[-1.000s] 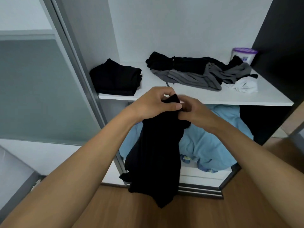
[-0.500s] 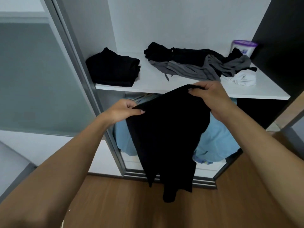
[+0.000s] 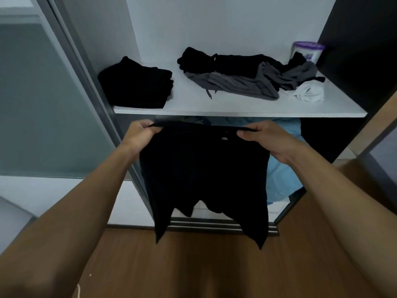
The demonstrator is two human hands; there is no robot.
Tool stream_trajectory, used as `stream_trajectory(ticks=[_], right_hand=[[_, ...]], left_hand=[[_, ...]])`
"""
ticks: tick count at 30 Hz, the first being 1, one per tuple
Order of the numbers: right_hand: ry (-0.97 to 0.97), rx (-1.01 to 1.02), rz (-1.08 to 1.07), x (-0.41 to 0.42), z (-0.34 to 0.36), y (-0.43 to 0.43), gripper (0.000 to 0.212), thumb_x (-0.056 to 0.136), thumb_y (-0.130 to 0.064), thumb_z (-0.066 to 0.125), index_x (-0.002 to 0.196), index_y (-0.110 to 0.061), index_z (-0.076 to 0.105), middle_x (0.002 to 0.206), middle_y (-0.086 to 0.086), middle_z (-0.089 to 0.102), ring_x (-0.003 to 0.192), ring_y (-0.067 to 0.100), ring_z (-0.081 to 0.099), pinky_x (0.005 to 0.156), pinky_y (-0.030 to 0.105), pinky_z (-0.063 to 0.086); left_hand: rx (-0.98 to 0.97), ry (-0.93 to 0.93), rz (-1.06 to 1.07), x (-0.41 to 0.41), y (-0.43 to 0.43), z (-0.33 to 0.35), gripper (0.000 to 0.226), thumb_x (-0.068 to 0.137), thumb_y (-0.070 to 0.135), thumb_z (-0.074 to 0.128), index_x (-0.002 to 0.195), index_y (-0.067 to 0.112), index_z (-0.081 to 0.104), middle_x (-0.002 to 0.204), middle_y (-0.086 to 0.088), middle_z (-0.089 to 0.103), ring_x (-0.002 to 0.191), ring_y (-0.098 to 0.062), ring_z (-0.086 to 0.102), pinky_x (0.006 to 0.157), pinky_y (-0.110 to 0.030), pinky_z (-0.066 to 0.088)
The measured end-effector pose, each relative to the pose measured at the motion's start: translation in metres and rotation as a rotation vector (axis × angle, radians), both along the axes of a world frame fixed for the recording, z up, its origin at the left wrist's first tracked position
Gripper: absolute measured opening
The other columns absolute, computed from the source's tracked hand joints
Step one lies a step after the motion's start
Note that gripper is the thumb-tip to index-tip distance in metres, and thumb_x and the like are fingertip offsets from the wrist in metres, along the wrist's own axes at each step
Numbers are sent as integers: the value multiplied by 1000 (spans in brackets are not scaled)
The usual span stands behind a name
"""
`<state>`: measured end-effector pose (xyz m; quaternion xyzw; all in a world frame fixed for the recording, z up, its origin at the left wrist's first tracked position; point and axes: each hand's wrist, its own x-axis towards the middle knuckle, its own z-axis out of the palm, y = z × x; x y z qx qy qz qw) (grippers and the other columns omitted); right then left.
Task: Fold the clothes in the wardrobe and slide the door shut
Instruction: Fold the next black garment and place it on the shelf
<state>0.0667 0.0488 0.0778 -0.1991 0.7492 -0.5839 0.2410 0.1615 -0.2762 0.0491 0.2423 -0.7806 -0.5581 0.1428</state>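
Hanging just below and nearer than the white wardrobe shelf [image 3: 236, 107], a pair of black fabric shorts [image 3: 204, 168] was stretched flat by its waistband. The left hand [image 3: 139, 136] pinched its left corner and the right hand [image 3: 262, 138] its right, fingers curled over the edge. Crumpled light-blue cloth [image 3: 283, 175] lay behind. On the shelf sat a folded black stack [image 3: 137, 84] at the left and a loose heap of black and grey garments [image 3: 236, 74] to its right.
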Motion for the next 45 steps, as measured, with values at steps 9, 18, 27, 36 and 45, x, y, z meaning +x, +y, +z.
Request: stream_trajectory(ticks=[9,18,27,36,45], right_hand=[[82,-55,38,30,-8,-45,15,91,-13,71,85,-26,78,84,-8,78,81,5,71,71,15,52],[-92,-42,26,42,-55,-12,14,94,-18,69,94,-25,81,102,-2,78,96,10,73,81,14,53],[-174,97,-94,59,-104,3,30,101,-14,55,74,-19,65,56,-17,61,48,-4,55,48,8,39],[-147,-84,-71,69,-101,6,16,94,-14,63,85,-4,72,81,11,69,75,21,66,69,27,50],[-31,474,278,70,-163,42,20,85,-26,79,95,-11,68,77,-8,68,72,4,64,65,20,46]], left_hand=[[-201,-128,-740,10,66,-32,31,89,33,70,119,28,61,111,6,68,100,-2,64,85,-19,49],[-167,57,-595,18,77,-52,19,98,14,63,80,15,68,70,6,60,64,-4,55,60,-21,39],[-139,179,-391,14,85,-77,12,96,16,65,88,11,72,75,9,67,65,3,60,63,-11,45],[-98,-260,-539,44,34,-141,46,99,14,62,56,30,66,51,22,57,49,8,51,53,-11,37],[-302,-348,-691,49,-1,-128,41,72,49,84,56,26,54,52,17,49,48,3,46,44,-11,32]])
